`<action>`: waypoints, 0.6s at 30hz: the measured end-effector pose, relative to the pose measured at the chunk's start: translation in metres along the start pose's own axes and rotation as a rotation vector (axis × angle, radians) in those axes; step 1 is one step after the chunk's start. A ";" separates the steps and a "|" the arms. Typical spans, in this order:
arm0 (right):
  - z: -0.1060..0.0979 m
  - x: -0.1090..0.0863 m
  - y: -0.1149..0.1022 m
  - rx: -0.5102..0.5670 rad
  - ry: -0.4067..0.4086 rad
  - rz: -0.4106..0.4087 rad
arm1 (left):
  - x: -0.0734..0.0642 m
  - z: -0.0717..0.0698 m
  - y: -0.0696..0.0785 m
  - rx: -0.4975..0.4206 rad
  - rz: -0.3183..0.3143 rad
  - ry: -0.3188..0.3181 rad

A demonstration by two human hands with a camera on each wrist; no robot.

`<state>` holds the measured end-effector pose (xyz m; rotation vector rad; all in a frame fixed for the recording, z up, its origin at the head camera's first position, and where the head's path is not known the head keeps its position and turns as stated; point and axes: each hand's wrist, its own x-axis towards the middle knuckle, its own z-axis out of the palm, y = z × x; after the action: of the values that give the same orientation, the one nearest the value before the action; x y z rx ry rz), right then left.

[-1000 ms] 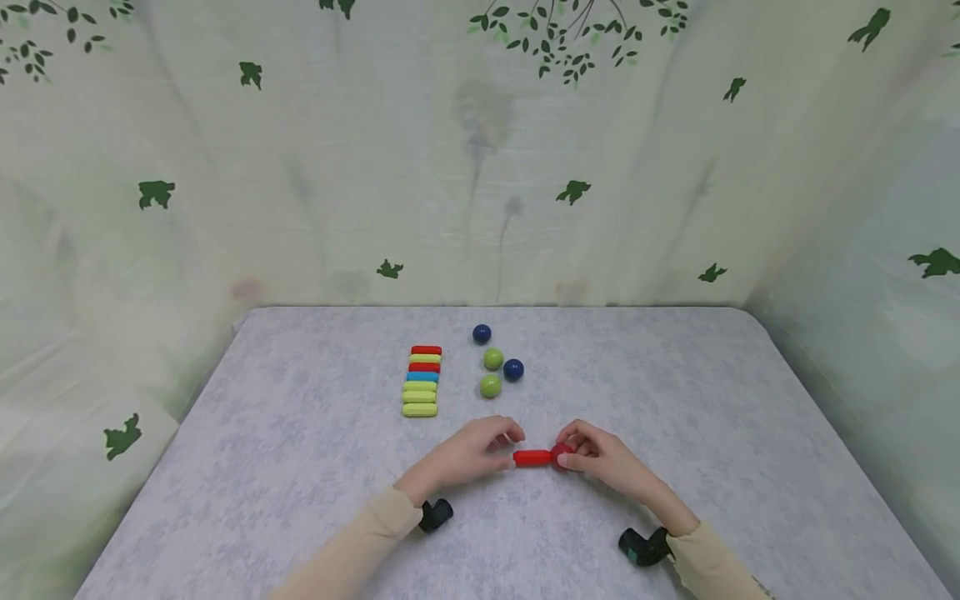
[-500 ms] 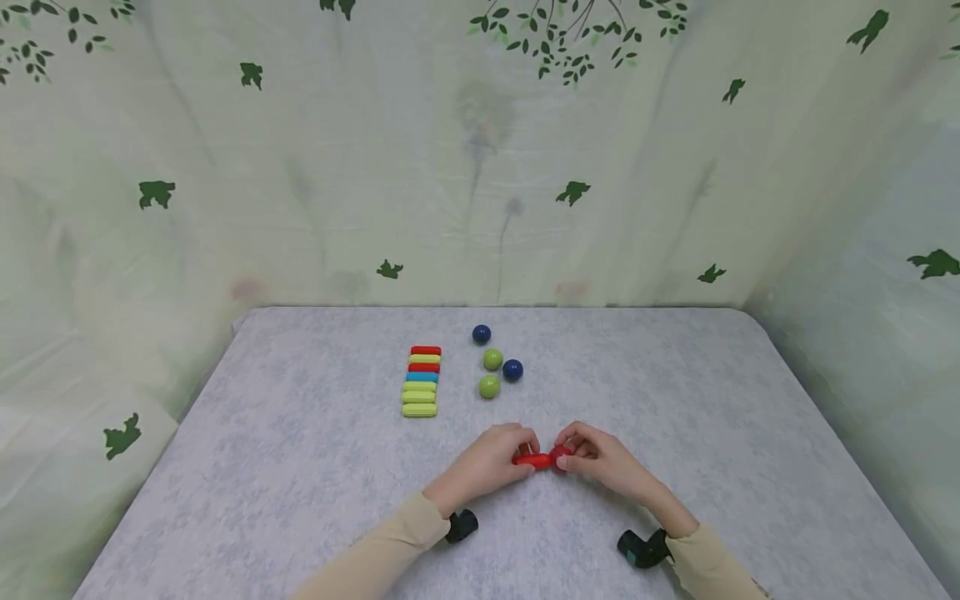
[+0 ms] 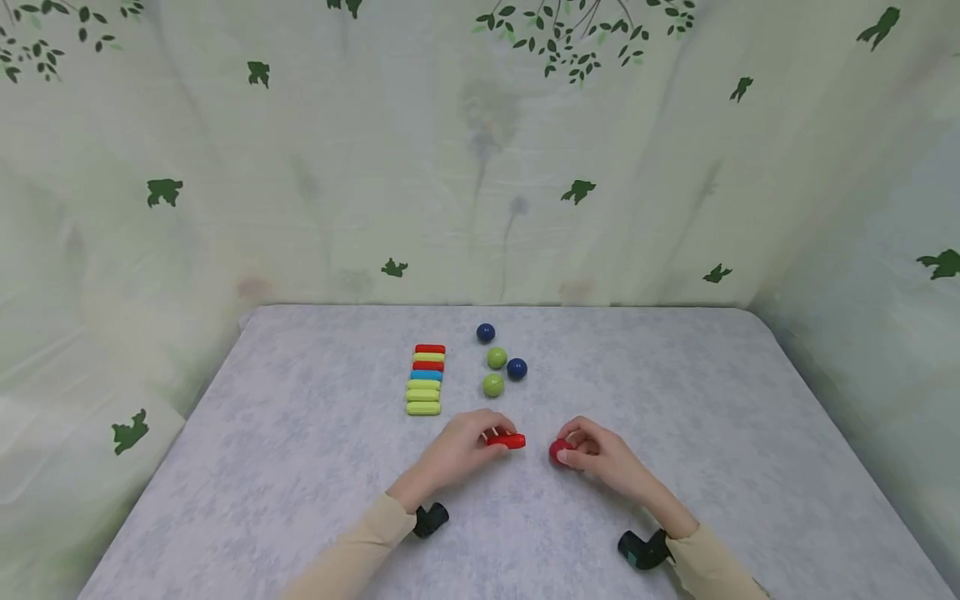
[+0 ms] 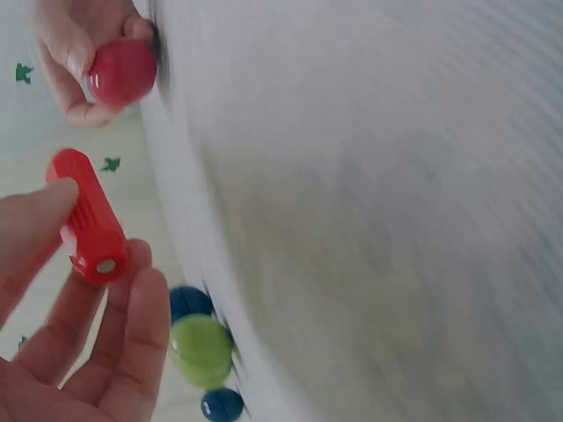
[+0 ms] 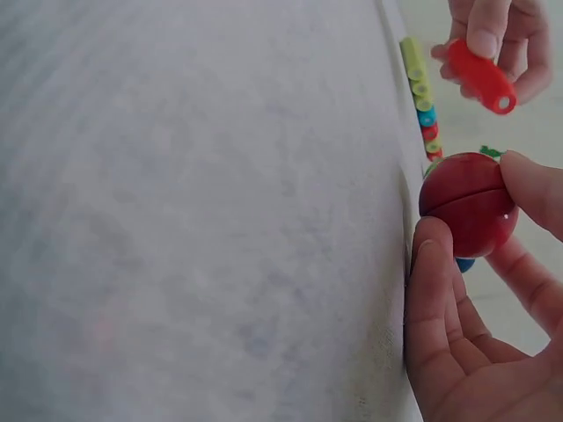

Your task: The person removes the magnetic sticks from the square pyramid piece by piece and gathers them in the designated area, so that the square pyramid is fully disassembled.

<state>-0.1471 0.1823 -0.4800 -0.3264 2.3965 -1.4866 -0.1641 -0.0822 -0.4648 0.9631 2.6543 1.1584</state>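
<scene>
My left hand [image 3: 467, 446] pinches a red magnetic rod [image 4: 88, 215] between thumb and fingers; a small silvery disc shows in its end. To the right, my right hand [image 3: 603, 454] holds a dark red ball [image 5: 469, 204] by thumb and fingertips, low over the table. A seam line runs round the ball. A gap separates the rod from the ball. Beyond the hands, two green balls [image 3: 493, 385] and two dark blue balls [image 3: 517, 369] sit in a loose group.
At the left of the balls, several rods lie side by side in a column: yellow-green rods [image 3: 423, 408], a blue rod [image 3: 426, 376] and red rods [image 3: 428, 366]. All lie on the grey mottled table [image 3: 675, 400], with a leaf-patterned curtain [image 3: 420, 167] behind.
My left hand has closed round the red rod and drawn it left and slightly up, away from the red ball. My right hand keeps hold of the ball almost in place.
</scene>
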 end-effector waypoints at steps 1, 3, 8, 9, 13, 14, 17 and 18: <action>0.000 0.001 0.000 -0.004 -0.005 -0.002 | -0.003 -0.003 -0.003 -0.005 0.006 0.000; 0.001 0.004 -0.001 -0.009 -0.017 -0.008 | -0.009 -0.009 -0.008 -0.013 0.006 0.001; 0.003 0.011 -0.001 -0.026 -0.038 -0.044 | -0.025 -0.025 -0.021 0.008 -0.032 0.020; 0.003 0.013 -0.001 -0.030 -0.041 -0.051 | -0.028 -0.028 -0.025 0.020 -0.045 0.031; 0.005 0.022 -0.002 -0.054 -0.042 -0.077 | -0.041 -0.039 -0.037 0.057 -0.121 0.105; 0.005 0.024 -0.002 -0.059 -0.040 -0.081 | -0.043 -0.042 -0.041 0.068 -0.142 0.127; 0.005 0.032 -0.005 -0.065 -0.030 -0.098 | -0.049 -0.049 -0.051 0.095 -0.186 0.181; 0.006 0.035 -0.007 -0.066 -0.023 -0.097 | -0.050 -0.051 -0.053 0.105 -0.196 0.192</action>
<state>-0.1770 0.1625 -0.4813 -0.4782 2.4467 -1.4380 -0.1681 -0.1707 -0.4734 0.6140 2.9065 1.1302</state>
